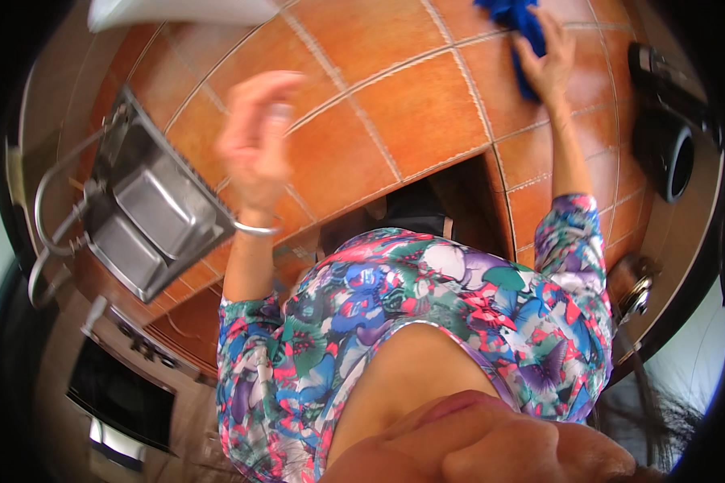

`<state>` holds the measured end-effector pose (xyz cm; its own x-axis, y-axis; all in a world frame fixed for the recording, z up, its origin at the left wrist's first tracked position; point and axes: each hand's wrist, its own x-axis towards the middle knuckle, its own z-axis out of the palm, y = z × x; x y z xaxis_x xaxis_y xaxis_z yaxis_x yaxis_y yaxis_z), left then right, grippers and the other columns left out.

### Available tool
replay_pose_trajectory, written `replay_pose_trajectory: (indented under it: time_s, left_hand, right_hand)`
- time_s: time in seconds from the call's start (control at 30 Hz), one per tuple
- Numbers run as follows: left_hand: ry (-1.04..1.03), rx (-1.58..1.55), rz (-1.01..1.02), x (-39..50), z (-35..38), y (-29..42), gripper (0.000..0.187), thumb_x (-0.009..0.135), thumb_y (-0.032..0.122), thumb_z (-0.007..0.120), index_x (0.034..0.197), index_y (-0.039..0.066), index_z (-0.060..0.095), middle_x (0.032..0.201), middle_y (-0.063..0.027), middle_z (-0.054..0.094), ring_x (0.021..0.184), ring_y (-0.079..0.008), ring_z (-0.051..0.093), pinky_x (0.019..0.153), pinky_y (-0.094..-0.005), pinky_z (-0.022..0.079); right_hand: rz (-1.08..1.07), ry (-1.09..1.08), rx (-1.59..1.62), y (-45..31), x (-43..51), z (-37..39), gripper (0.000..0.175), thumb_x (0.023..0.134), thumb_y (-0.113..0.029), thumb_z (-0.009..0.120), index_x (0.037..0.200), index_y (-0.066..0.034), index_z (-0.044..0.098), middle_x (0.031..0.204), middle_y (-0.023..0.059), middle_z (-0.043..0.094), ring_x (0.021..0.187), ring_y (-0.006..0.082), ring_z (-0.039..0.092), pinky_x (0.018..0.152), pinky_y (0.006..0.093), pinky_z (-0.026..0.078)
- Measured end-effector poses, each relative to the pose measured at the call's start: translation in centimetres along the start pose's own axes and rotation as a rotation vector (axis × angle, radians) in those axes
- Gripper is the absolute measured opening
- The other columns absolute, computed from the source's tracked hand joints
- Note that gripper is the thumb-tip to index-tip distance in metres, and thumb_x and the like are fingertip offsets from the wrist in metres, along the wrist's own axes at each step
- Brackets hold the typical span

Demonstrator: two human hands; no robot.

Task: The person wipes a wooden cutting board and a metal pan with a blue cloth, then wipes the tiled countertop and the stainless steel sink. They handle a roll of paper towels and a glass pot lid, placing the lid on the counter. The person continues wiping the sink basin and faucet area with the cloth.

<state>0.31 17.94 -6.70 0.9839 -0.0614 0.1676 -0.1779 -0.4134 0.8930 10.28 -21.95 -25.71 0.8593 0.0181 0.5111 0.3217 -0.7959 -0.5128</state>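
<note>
My right hand (547, 63) is on a crumpled blue cloth (527, 75) at the top right, with the cloth between thumb and fingers. The cloth lies on an orange tiled countertop (411, 115) with pale grout lines. To the left, my left hand (257, 133) is raised over the tiles, blurred, fingers bent and thumb apart, with nothing seen in it. A silver bangle (258, 229) circles that wrist. Beside it on the left is a double-bowl stainless steel sink (157, 211).
A curved metal faucet (42, 211) rises behind the sink. Part of a white object (181, 12) shows at the top left. Black items (664, 139) and a shiny metal object (637, 290) stand at the right. A dark recess (459, 199) opens under the counter's front edge.
</note>
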Motion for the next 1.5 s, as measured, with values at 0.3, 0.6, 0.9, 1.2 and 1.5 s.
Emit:
replay_pose_trajectory:
  time_s: [0.3,0.6,0.9,1.2,1.5]
  left_hand:
    - [-0.277,-0.839,0.514,-3.9,-0.3,11.1,0.031,0.098,0.006,0.054,0.124,-0.002,0.068,0.119,-0.0158,0.070,0.099,-0.0322,0.067,0.087,-0.0395,0.052]
    - [0.182,-0.541,0.806,-20.1,-15.7,9.2,0.024,0.102,0.018,0.061,0.103,-0.002,0.075,0.111,-0.0201,0.075,0.094,-0.0282,0.065,0.060,-0.0328,0.046]
    - [0.220,-1.011,0.565,-25.6,-21.9,6.0,0.048,0.109,0.015,0.034,0.107,-0.010,0.075,0.107,-0.0310,0.072,0.092,-0.0323,0.062,0.057,-0.0367,0.047]
    - [0.291,-0.849,0.371,-18.5,-26.1,-1.0,0.012,0.094,0.013,0.072,0.095,0.006,0.081,0.109,-0.0168,0.076,0.094,-0.0282,0.063,0.056,-0.0358,0.042]
    - [0.235,-0.991,0.451,-13.5,-29.9,-2.6,0.007,0.089,0.013,0.078,0.094,0.007,0.079,0.110,-0.0166,0.075,0.094,-0.0299,0.063,0.054,-0.0338,0.044]
  right_hand:
    - [-0.440,-0.694,0.574,-27.2,-8.2,7.5,0.063,0.067,-0.008,0.080,0.129,-0.0155,0.066,0.129,0.0126,0.063,0.108,0.0353,0.061,0.093,0.0462,0.050]
    - [0.273,-0.891,1.148,-42.3,-12.1,11.9,0.040,0.093,-0.006,0.069,0.132,0.0024,0.062,0.121,0.0082,0.067,0.113,0.0172,0.063,0.099,0.0323,0.050]
    - [-0.540,-0.258,0.483,-44.4,2.5,27.3,0.052,0.089,-0.005,0.062,0.141,-0.0082,0.052,0.137,0.0214,0.056,0.122,0.0417,0.057,0.106,0.0472,0.047]
    - [-0.430,-0.767,-0.380,-36.0,-1.8,41.8,0.074,0.079,-0.020,0.072,0.144,-0.0086,0.039,0.134,0.0215,0.047,0.112,0.0501,0.058,0.088,0.0648,0.054]
    - [0.141,-1.099,0.246,-32.9,-0.8,37.6,0.047,0.075,-0.017,0.072,0.118,-0.0002,0.062,0.112,0.0271,0.070,0.106,0.0360,0.069,0.093,0.0462,0.055]
